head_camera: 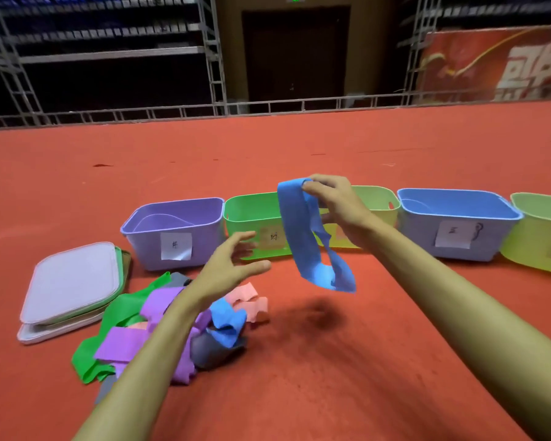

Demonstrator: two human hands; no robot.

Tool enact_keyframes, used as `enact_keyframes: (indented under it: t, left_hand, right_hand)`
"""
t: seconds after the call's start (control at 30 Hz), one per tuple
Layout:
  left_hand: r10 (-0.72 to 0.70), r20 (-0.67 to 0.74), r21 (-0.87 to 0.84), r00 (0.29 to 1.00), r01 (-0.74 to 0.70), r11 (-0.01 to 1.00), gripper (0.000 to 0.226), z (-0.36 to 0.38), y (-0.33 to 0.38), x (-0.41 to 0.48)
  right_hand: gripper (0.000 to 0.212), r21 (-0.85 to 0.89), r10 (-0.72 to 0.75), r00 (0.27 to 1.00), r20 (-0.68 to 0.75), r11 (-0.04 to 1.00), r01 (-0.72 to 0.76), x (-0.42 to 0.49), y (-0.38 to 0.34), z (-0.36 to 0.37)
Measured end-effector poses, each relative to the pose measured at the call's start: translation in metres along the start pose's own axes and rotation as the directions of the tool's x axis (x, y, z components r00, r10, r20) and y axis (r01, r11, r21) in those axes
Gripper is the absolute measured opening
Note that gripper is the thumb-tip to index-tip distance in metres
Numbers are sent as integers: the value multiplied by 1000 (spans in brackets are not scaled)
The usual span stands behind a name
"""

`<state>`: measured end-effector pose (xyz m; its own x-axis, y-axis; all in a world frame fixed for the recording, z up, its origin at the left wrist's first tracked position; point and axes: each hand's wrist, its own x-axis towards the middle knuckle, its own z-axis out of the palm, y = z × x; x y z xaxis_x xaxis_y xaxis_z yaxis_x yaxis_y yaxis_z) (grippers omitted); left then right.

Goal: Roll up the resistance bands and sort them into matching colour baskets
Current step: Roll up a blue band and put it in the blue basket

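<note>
My right hand (334, 205) pinches the top of a blue resistance band (303, 237), which hangs as a loose loop above the red floor. To its left, my left hand (229, 268) hovers with fingers spread, holding nothing, just above the pile of bands (159, 332). That pile mixes green, purple, pink, grey and another blue band. A row of baskets stands behind: purple (172, 232), green (252, 218), yellow-green (376, 205), blue (455, 224) and another yellow-green one (541, 230) at the right edge.
Stacked basket lids (70, 288) lie on the floor left of the pile. The red carpet (331, 361) stretches in front of and behind the baskets. A metal railing (268, 108) and dark shelving stand far behind.
</note>
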<state>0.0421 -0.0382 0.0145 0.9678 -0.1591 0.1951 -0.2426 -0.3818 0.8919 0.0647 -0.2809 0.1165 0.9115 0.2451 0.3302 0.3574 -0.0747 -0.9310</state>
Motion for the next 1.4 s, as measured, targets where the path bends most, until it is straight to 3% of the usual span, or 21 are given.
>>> enact_keyframes:
  t: [0.07,0.17,0.3,0.53,0.67,0.83,1.0,1.1,1.27,1.33,1.4]
  left_hand:
    - [56,87,-151,995,-42,988,87,25,27,5]
    - [141,197,-237,970,-92,967,50,58,50,8]
    - [148,266,-285,953,-69,956,36,90,51,3]
    - [58,295,-300,954,35,953,19,146,50,-5]
    - [52,275,-547,960,112,829,30,153,60,-5]
    - [142,268,-746,953,112,657,60,149,90,-2]
    - [177,251,-838,952,122,532,33,155,127,3]
    - [184,220,-827,958,83,556,26,157,146,9]
    - [141,134,-705,981,-5,709,17,157,167,18]
    - [140,105,-666,985,-35,746,16,155,169,21]
    - [143,84,-630,986,-58,774,16,153,170,23]
  right_hand:
    - [24,10,-19,999,-43,1000,19,-2,-3,-10]
    - [54,60,14,995,-98,998,-8,-9,-6,-28]
    - [36,231,118,982,-150,970,-82,-20,-2,-68]
    - [48,437,227,950,-214,892,-114,-41,21,-113]
    - [48,505,306,923,-233,849,-154,-54,43,-142]
    - [79,438,421,897,-132,837,-328,-75,86,-168]
    - [53,401,478,873,-94,821,-406,-91,131,-153]
    - [44,337,482,876,-36,831,-443,-102,149,-142]
    - [28,207,463,870,169,846,-491,-115,176,-138]
    - [36,249,425,870,250,840,-482,-114,170,-147]
    - [51,301,341,922,183,873,-383,-107,149,-156]
